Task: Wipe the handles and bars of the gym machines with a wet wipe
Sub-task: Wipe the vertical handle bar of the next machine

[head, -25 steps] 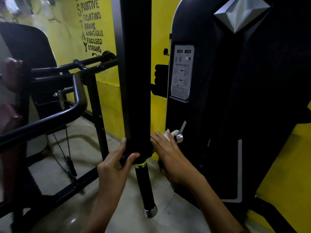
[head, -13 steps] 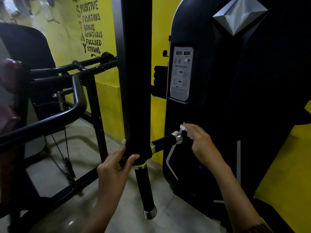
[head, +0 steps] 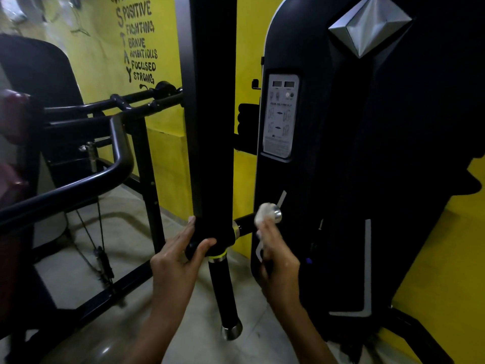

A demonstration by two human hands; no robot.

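In the lower middle, the right hand [head: 279, 258] holds the wet wipe [head: 263, 214] in curled fingers against the short handle [head: 245, 225], near its silver end. The handle lies sideways toward the post [head: 210, 127], which the left hand [head: 178, 254] grips.

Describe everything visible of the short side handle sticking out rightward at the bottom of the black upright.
The side handle is a short black bar, tilted slightly upward, jutting from the hub under the upright. A silver collar rings its inner end; a round silver cap closes the outer. The right hand holds a white wet wipe on it beside the cap. The left hand grips the hub.
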